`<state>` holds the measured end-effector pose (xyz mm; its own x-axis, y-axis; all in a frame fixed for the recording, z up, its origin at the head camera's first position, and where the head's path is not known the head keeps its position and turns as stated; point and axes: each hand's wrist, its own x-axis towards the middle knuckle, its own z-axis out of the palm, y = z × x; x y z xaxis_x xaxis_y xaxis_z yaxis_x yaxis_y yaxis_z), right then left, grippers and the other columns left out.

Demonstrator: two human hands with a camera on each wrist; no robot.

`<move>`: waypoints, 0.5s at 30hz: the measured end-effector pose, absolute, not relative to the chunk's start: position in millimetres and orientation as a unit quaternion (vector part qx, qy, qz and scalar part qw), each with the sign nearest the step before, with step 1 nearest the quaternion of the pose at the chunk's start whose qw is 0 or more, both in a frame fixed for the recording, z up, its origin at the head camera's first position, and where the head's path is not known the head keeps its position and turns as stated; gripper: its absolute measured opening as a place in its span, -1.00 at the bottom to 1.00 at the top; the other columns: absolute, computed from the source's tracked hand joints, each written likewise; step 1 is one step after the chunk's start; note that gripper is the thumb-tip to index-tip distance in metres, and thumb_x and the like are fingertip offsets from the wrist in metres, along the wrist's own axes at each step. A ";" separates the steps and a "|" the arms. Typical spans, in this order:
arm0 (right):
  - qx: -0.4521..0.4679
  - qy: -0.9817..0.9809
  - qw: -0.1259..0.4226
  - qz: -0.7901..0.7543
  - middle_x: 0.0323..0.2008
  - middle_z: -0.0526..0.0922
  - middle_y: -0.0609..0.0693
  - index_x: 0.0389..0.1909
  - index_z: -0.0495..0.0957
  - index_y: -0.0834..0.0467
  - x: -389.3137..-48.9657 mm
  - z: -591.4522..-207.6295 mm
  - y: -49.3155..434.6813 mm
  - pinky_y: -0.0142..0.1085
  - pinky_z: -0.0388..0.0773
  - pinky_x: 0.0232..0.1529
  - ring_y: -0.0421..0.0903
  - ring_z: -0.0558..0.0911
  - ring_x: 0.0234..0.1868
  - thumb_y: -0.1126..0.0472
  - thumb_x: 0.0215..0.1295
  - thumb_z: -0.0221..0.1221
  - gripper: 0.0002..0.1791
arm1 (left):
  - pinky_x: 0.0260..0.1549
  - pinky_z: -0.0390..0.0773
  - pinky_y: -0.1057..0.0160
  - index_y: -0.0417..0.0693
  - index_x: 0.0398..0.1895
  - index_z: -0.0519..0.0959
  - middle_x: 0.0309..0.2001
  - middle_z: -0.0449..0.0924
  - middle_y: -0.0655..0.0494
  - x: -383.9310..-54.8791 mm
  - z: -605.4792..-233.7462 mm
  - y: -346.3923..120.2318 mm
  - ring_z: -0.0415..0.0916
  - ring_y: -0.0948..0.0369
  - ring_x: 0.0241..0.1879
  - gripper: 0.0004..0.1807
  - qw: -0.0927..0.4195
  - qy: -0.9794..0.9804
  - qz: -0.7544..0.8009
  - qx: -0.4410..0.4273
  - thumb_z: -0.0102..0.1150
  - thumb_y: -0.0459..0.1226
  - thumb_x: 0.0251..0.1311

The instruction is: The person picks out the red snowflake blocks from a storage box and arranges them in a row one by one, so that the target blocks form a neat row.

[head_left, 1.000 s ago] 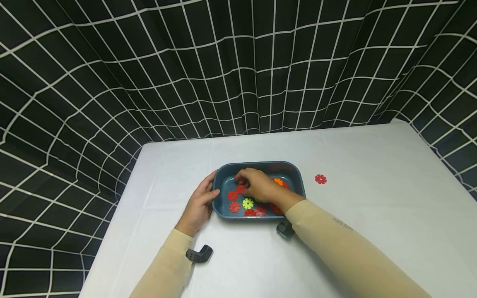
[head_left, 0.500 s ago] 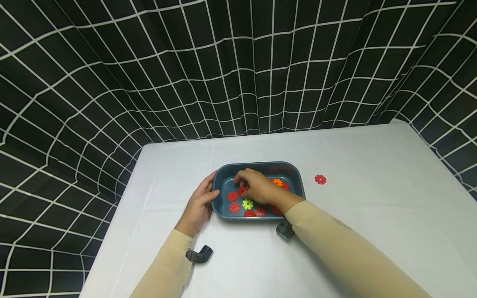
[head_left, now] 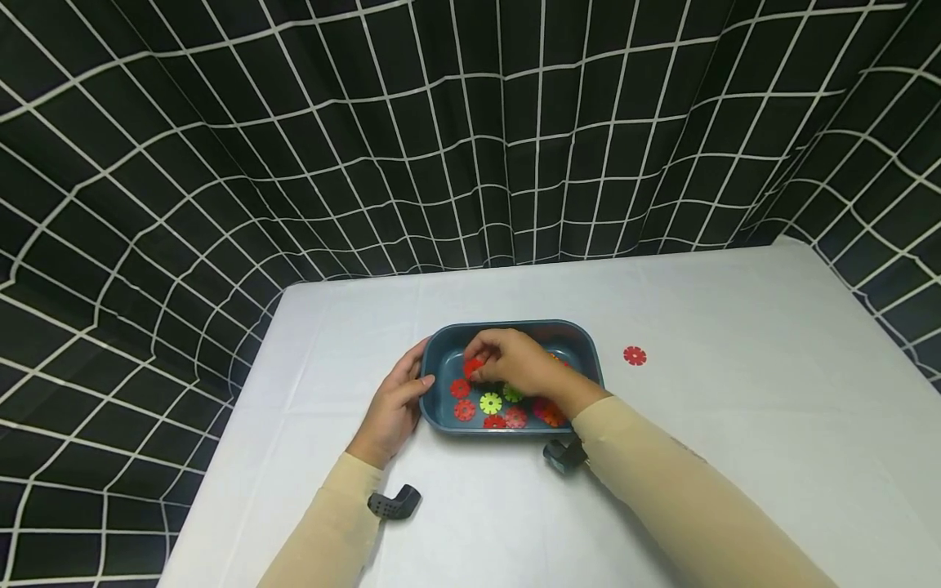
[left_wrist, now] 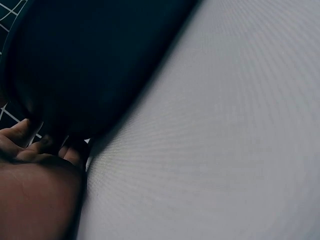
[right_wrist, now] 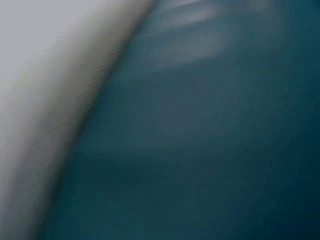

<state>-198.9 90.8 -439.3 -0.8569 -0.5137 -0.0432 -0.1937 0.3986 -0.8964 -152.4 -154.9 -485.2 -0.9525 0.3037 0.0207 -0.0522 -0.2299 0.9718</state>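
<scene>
A dark blue-grey basin [head_left: 434, 418] stands on the white table. At its left end my left hand [head_left: 390, 412] grips the side, thumb over the rim and fingers along the outside. The left wrist view shows that hand [left_wrist: 40, 170] at the basin's dark outer wall [left_wrist: 100, 60]. Inside the basin, my right hand [head_left: 510, 359] pinches a red notched disc [head_left: 474, 367] between thumb and fingers. Below it lie several loose discs, among them a yellow-green notched disc [head_left: 490, 403] and a red notched disc [head_left: 464, 409]. The right wrist view holds only blurred basin wall [right_wrist: 175, 125].
On the table right of the basin lies a single red notched disc [head_left: 635, 355]. A black wrist camera [head_left: 394, 502] sits on the left forearm, another wrist camera [head_left: 564, 455] near the basin's front edge. Behind the table hangs a black curtain [head_left: 470, 163] with white grid lines.
My right hand has taken up a red disc from the basin floor and raised it slightly, turning a little and uncovering more discs beneath. My left hand stays on the basin.
</scene>
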 end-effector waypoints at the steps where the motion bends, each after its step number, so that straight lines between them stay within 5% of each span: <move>1: -0.209 0.815 0.163 -0.515 -0.22 0.69 -0.01 0.07 0.73 0.25 -198.9 -438.9 91.5 -0.22 0.65 -0.18 -0.04 0.66 -0.22 0.39 0.39 0.42 -0.74 | 0.58 0.13 0.09 -0.13 0.72 0.20 0.67 0.22 0.05 -152.4 -485.1 -154.8 0.12 0.14 0.64 -0.34 0.114 0.611 0.777 0.101 -0.10 -0.48 0.60; 9: -0.188 0.770 0.168 -0.586 -0.20 0.73 0.07 0.14 0.70 0.28 -195.4 -430.5 98.1 -0.09 0.70 -0.20 0.05 0.78 -0.19 0.33 0.52 0.33 -0.75 | 0.57 0.15 0.10 -0.11 0.72 0.20 0.66 0.23 0.05 -152.2 -485.5 -155.7 0.13 0.15 0.64 -0.33 0.114 0.614 0.774 0.102 -0.07 -0.45 0.59; 15: -0.160 0.740 0.151 -0.636 -0.16 0.73 0.15 0.15 0.71 0.25 -191.3 -424.5 106.1 0.09 0.73 -0.03 0.25 0.77 -0.12 0.28 0.54 0.35 -0.74 | 0.58 0.13 0.07 -0.14 0.73 0.18 0.67 0.22 0.02 -152.3 -485.1 -155.6 0.12 0.11 0.64 -0.32 0.117 0.609 0.777 0.108 -0.07 -0.46 0.59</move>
